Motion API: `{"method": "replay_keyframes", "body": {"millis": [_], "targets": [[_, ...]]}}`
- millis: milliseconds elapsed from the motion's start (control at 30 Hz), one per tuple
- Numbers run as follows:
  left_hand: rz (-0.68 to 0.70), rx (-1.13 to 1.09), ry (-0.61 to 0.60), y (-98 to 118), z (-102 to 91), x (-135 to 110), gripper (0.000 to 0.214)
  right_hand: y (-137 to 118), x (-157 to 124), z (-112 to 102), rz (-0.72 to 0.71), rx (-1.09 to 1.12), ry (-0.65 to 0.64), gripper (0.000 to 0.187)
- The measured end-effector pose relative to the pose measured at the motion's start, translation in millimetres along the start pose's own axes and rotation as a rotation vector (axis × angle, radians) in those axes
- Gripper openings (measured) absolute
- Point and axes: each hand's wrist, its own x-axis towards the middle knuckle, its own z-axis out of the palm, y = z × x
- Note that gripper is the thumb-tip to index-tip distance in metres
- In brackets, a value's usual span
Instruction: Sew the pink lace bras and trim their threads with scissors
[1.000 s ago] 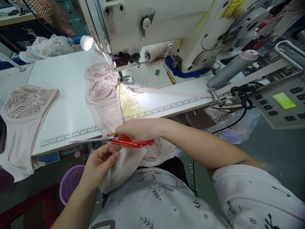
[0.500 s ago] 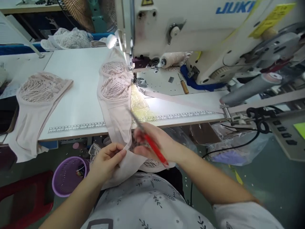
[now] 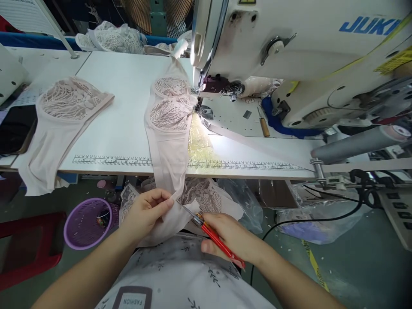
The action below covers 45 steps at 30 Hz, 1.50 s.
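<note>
My left hand [image 3: 148, 213] pinches the edge of a pale pink lace bra [image 3: 168, 148] just in front of the table. The bra's lace cups lie flat on the table, one edge under the sewing machine's presser foot, and its wing hangs toward my lap. In my right hand [image 3: 230, 236] are red-handled thread snips [image 3: 220, 243]. Their metal tips point left, at the fabric edge close to my left fingertips; whether the blades touch it I cannot tell. A second pale pink bra piece [image 3: 69, 109] lies at the table's left, partly over the front edge.
The sewing machine [image 3: 309, 47] fills the upper right, with a pale elastic band [image 3: 244, 139] running into it from a roller. A wooden-handled tool [image 3: 264, 124] rests on its bed. Below are a purple basket [image 3: 88, 244] and a red stool [image 3: 32, 257]. A phone [image 3: 17, 128] lies far left.
My right hand has turned the snips and moved down and right, bringing their tips to the fabric by my left fingers. My left hand keeps its pinch. The camera view has shifted.
</note>
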Motion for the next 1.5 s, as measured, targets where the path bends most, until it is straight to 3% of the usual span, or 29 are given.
{"method": "replay_keyframes", "body": {"millis": [533,767,867,1000,1133,1233,1367,1500], "targets": [[-0.015,0.018,0.004,-2.3,2.4,-1.1,0.027,-18.0,11.8,-4.0,0.076,0.108,0.012,0.052],[0.001,0.076,-0.023,3.8,3.9,-1.9,0.025,0.8,12.4,20.1,0.157,0.268,0.075,0.05],[0.135,0.259,-0.061,9.1,10.3,-8.1,0.022,6.0,7.4,19.1,0.089,0.256,0.21,0.049],[0.375,0.595,-0.19,9.8,21.9,-20.5,0.015,-0.5,-1.7,6.2,-0.149,0.293,0.419,0.04],[0.403,0.648,-0.335,7.1,31.3,-27.3,0.013,-11.4,-0.1,4.1,-0.295,0.378,0.3,0.015],[0.376,0.653,-0.384,6.5,34.2,-26.9,0.01,-13.2,4.6,8.7,-0.286,0.354,0.277,0.014],[0.386,0.887,-0.42,7.0,22.6,-22.5,0.014,-3.1,-1.4,7.6,-0.272,0.186,0.325,0.014],[0.35,1.255,-0.332,9.9,-10.8,-17.3,0.016,13.8,-22.6,-3.7,-0.226,0.059,0.431,0.011]]}}
